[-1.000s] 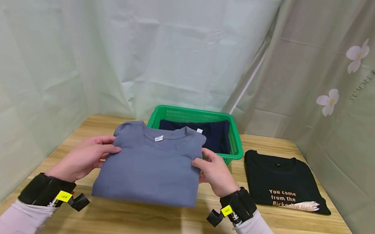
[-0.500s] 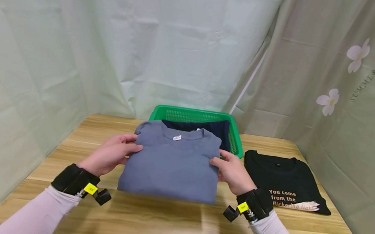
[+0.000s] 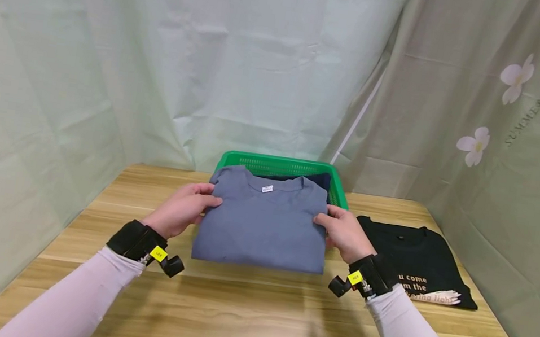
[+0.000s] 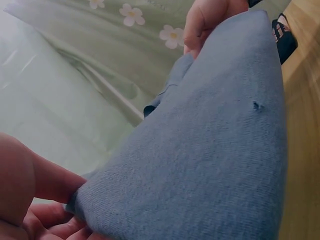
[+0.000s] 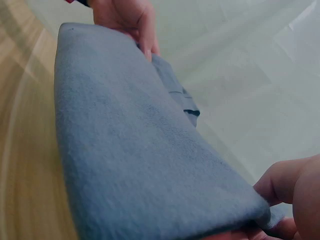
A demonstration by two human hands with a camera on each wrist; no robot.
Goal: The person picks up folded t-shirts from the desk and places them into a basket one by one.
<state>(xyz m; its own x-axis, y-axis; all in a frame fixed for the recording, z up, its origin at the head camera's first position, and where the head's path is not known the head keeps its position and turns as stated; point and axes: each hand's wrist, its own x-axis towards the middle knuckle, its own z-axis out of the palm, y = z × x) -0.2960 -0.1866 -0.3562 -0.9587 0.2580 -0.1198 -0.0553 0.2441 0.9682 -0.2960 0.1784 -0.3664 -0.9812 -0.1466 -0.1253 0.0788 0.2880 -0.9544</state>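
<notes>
A folded grey-blue T-shirt (image 3: 265,225) hangs above the table between both hands, its collar with a white label turned away from me. My left hand (image 3: 185,207) pinches its left side, thumb on top and fingers beneath. On the opposite side my right hand (image 3: 346,232) grips it the same way. The shirt's far edge overlaps a green plastic basket (image 3: 278,161) in the head view and hides most of it. Inside the basket shows a bit of dark navy folded cloth (image 3: 321,180). Both wrist views show the shirt's (image 4: 200,140) near fold close up.
A folded black T-shirt (image 3: 421,262) with printed lettering lies on the right of the wooden table (image 3: 239,324), partly behind my right wrist. Pale curtains (image 3: 263,65) enclose the table at the back and both sides.
Both hands have carried the grey-blue T-shirt to the right and away from me, so that it covers more of the green basket. The black T-shirt has stayed put.
</notes>
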